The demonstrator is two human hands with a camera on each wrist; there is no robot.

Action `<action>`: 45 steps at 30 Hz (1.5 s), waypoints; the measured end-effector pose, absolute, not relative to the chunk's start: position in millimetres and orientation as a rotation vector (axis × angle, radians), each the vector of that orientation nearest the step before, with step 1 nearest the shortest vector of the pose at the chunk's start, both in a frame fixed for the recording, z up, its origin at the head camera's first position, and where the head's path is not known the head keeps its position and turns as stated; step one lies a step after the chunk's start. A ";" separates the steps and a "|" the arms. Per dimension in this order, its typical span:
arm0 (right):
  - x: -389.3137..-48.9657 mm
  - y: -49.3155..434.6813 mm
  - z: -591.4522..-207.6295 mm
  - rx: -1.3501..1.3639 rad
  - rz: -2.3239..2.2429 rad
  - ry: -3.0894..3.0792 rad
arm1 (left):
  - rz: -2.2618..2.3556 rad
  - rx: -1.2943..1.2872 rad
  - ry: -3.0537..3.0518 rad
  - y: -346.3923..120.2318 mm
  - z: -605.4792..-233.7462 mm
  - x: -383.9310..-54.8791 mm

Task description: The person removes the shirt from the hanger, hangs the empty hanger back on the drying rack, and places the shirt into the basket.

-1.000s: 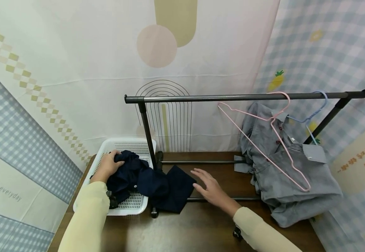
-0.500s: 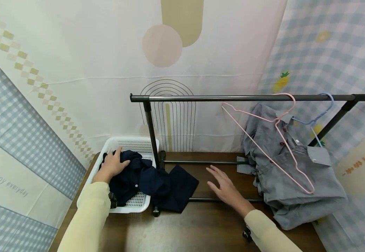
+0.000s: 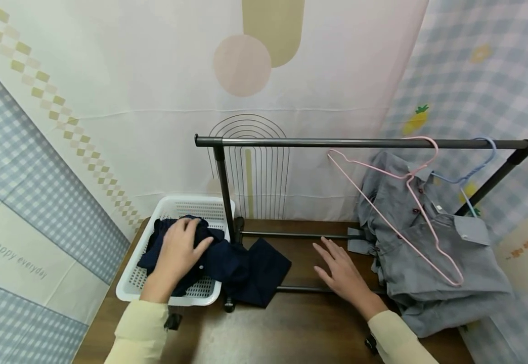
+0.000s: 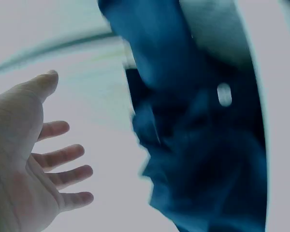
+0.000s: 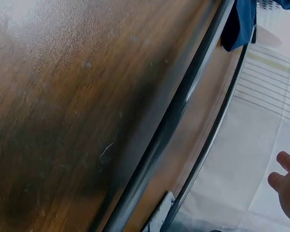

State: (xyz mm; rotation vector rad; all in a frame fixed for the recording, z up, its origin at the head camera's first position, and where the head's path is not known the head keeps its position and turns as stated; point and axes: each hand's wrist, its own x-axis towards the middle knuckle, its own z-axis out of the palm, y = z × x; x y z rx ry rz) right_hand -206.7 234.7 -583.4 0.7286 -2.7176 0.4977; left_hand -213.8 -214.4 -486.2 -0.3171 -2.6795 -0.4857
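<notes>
A crumpled navy garment (image 3: 259,273) with a white button lies partly in a white plastic basket (image 3: 125,288), and one end of it drapes over the right rim onto the table. My left hand (image 3: 179,250) is over the basket, fingers relaxed and slightly spread. In the left wrist view that left hand (image 4: 19,159) shows a gap between its fingertips and the navy cloth (image 4: 198,145). My right hand (image 3: 341,270) hovers over the lower bars of the clothes rack, fingers spread, holding nothing. Only some fingertips of it show at the edge of the right wrist view.
The black clothes rack (image 3: 309,143) spans the brown table (image 3: 268,338), its left post beside the basket. A pink hanger (image 3: 378,212) and a blue hanger (image 3: 463,179) hook on its top bar at right. A grey shirt (image 3: 446,273) is there too. Patterned cloth walls stand behind.
My left hand has come off the navy garment's left part and moved right above it. The right hand has drawn away to the right from the garment's draped end. The head view has shifted slightly.
</notes>
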 end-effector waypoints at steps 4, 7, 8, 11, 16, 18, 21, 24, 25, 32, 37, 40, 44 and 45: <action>-205.4 238.3 -581.7 0.710 0.463 -2.706 | -0.462 -0.493 -2.537 -184.5 -484.4 -195.9; -202.9 239.0 -580.2 0.686 0.490 -2.697 | -0.434 -0.591 -2.497 -166.4 -487.1 -189.1; -201.8 239.1 -579.5 0.677 0.503 -2.698 | -0.427 -0.616 -2.496 -161.2 -488.7 -188.3; -200.4 240.3 -579.5 0.662 0.517 -2.692 | -0.387 -0.696 -2.535 -146.8 -494.5 -187.2; -198.1 246.3 -580.2 0.644 0.478 -2.695 | -0.278 -0.872 -2.723 -118.5 -510.1 -190.0; -196.7 249.0 -580.6 0.634 0.471 -2.705 | -0.215 -0.916 -2.835 -107.1 -519.0 -192.8; -194.7 251.9 -582.1 0.617 0.492 -2.744 | -0.116 -0.911 -2.992 -94.1 -535.1 -198.1; -193.8 253.8 -584.5 0.602 0.514 -2.779 | -0.106 -0.839 -3.105 -87.8 -549.3 -202.5; -193.7 254.2 -585.2 0.600 0.526 -2.787 | -0.121 -0.811 -3.134 -86.8 -553.7 -203.6; -193.6 254.9 -586.7 0.586 0.566 -2.845 | -0.137 -0.647 -3.260 -80.0 -581.8 -208.7; -192.5 252.2 -587.1 0.612 0.598 -2.849 | -0.018 -0.607 -3.284 -69.5 -595.8 -210.9; -191.4 250.3 -587.9 0.637 0.615 -2.855 | 0.023 -0.596 -3.260 -65.8 -598.3 -210.6; -190.1 251.7 -589.3 0.633 0.616 -2.863 | -0.029 -0.685 -3.182 -65.9 -599.3 -209.7; -189.9 252.6 -589.6 0.627 0.618 -2.867 | -0.066 -0.722 -3.160 -66.8 -599.9 -209.0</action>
